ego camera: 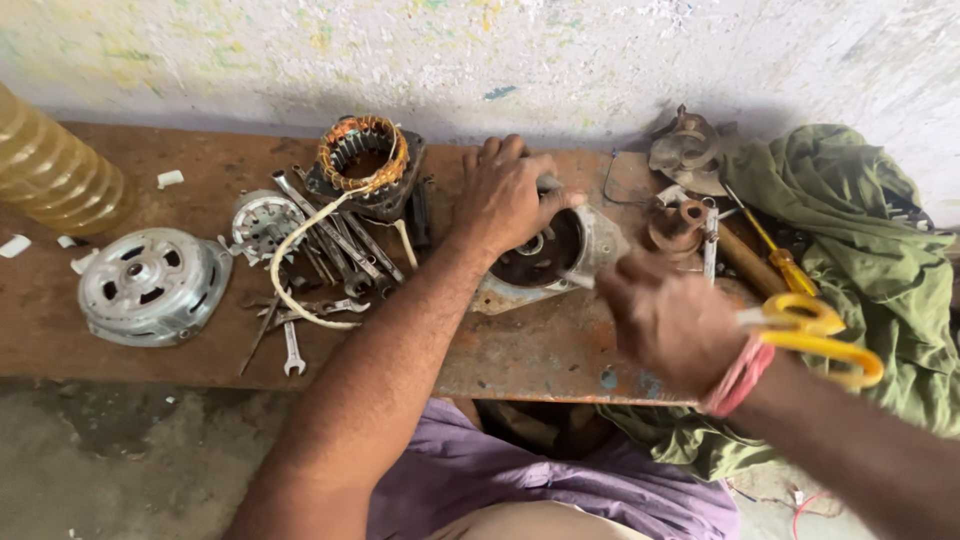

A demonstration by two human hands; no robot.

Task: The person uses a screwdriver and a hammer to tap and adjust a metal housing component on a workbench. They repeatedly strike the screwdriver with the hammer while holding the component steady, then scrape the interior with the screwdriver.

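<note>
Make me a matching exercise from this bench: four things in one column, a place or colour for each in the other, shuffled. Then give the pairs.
Things:
1. stator with copper windings
2. scissors
3. round metal end cover
4. green cloth

Descriptions:
A. yellow handles, just behind the right hand
B. bunched at the bench's right end
C. at the back of the bench, left of the left hand
D. silvery grey, toward the bench's left end

Pairs: 1-C, 2-A, 3-D, 4-B
</note>
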